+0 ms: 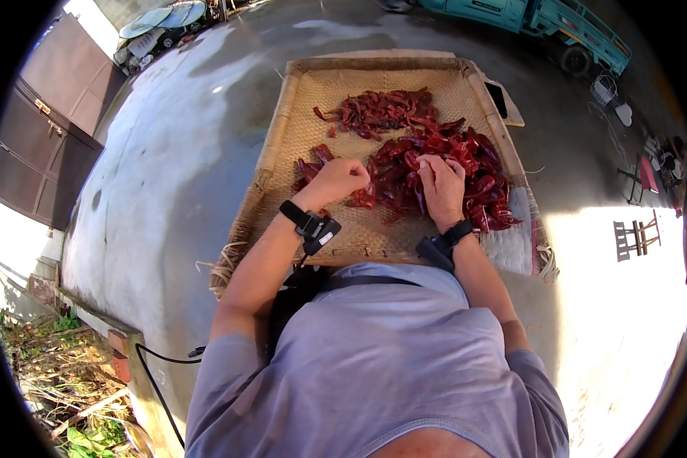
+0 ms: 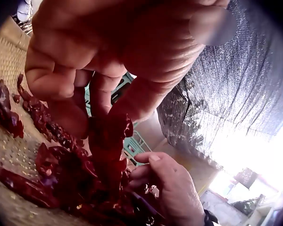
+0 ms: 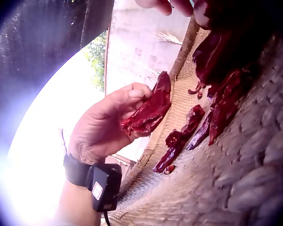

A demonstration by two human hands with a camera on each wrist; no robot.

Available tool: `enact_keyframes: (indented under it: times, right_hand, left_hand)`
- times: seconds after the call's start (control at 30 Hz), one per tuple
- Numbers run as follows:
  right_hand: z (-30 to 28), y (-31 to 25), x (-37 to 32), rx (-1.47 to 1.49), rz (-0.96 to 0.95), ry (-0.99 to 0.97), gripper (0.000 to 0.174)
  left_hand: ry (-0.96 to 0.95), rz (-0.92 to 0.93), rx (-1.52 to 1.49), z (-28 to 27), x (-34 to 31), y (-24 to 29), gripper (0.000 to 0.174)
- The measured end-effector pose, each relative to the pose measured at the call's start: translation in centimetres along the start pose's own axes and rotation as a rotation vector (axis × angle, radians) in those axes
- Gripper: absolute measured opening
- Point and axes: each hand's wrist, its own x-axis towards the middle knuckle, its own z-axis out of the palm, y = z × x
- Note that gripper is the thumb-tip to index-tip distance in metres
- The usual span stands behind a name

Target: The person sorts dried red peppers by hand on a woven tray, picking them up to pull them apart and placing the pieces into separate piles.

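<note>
My left hand (image 1: 334,183) pinches a glossy dried red chili pepper (image 3: 151,108) between thumb and fingers, over the near left part of the woven tray (image 1: 278,122). In the left wrist view this chili (image 2: 107,146) hangs below the fingertips. My right hand (image 1: 444,187) is beside it, over the right-hand heap of whole dried chilies (image 1: 481,164). Its fingers are bent loosely, and nothing shows between them in the left wrist view. A flatter pile of darker red chili pieces (image 1: 382,111) lies farther back on the tray.
A pale cloth or sack (image 1: 510,240) lies at the tray's near right corner. Loose chilies (image 3: 179,141) and small bits are scattered on the weave. Beyond the tray, a teal cargo vehicle (image 1: 580,34) stands on the concrete floor, with a brown gate (image 1: 46,137) at left.
</note>
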Motion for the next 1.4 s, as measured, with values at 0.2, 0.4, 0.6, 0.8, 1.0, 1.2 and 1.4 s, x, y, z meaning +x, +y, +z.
enact_keyframes:
  times: [0.2, 0.4, 0.6, 0.8, 1.0, 1.2, 1.4]
  right_hand:
    - [0.2, 0.0, 0.1, -0.017, -0.012, -0.005, 0.014]
    - [0.2, -0.1, 0.1, 0.01, 0.012, -0.026, 0.014]
    - [0.1, 0.0, 0.2, 0.034, 0.014, -0.037, 0.012]
    - [0.0, -0.1, 0.1, 0.039, 0.008, -0.048, 0.012]
    - [-0.1, -0.3, 0.2, 0.046, 0.012, -0.047, 0.013]
    - [0.0, -0.2, 0.1, 0.04, 0.012, -0.054, 0.014]
    - [0.0, -0.1, 0.1, 0.058, 0.005, -0.058, 0.014]
  left_hand:
    - [0.287, -0.129, 0.483, -3.1, 0.3, -3.4, 0.022]
    - [-0.092, 0.026, 0.381, 0.7, 3.8, -4.9, 0.044]
    - [-0.018, 0.024, 0.564, 5.1, 5.4, -3.7, 0.046]
    - [-0.084, 0.032, 0.463, 3.9, 6.9, -5.6, 0.038]
    - [0.085, -0.161, 0.541, -0.2, 4.3, -4.7, 0.039]
    - [0.401, -0.312, 0.827, -0.8, 1.9, -0.7, 0.035]
    - [0.119, 0.158, 0.853, 3.4, 4.2, -2.1, 0.043]
